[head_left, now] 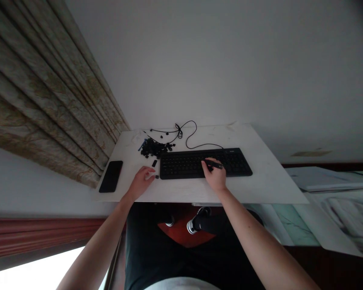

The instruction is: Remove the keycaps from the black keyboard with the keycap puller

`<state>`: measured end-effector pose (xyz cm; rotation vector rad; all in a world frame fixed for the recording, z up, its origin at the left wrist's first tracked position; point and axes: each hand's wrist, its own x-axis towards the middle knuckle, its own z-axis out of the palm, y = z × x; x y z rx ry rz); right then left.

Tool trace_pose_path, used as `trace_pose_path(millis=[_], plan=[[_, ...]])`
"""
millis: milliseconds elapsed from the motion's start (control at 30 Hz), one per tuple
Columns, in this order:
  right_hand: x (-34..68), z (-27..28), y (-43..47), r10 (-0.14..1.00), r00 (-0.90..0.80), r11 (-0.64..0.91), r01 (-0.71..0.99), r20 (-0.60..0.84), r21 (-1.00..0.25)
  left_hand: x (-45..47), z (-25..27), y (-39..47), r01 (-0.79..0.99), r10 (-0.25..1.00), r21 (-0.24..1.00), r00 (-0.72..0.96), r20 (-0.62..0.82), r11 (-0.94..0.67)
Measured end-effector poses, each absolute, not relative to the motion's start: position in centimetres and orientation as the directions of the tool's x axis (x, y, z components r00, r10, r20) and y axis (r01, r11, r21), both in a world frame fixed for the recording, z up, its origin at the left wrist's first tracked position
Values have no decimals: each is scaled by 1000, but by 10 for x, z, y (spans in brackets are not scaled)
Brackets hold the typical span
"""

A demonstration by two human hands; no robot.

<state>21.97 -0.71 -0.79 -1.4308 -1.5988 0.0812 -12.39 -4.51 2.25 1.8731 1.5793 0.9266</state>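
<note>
A black keyboard [181, 166] lies flat on the white table [175, 192]. Over its middle is my right hand [217, 176], closed around a slim dark pen-like tool [213, 163]; its exact kind does not show. Part of the keys is covered by that hand. Beside the keyboard's left end, my left hand [141, 181] hovers low with fingers loosely curved and apart, nothing visible in them. Close to its fingertips are a small black keycap [157, 177] and a longer black keycap [154, 163]. A heap of black keycaps [153, 148] is piled behind them.
A black phone [111, 176] lies at the table's left end. The keyboard's thin cable [196, 131], partly bundled, runs along the back by the wall. Patterned curtains [63, 88] hang on the left. Papers or boxes [320, 181] lie at the right, beyond the table.
</note>
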Motion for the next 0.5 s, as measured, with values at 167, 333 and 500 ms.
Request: trace_pose_path(millis=[167,333,500], plan=[[219,-9,-8,799,156,311,719,580,-622,-121,20,-43,728,947,606,273,171,-319],[218,-7,-8,798,159,307,722,581,-620,-119,13,-14,817,953,494,218,212,-297],[218,-5,-9,795,165,296,734,583,-611,-118,14,22,851,952,476,82,295,-221]])
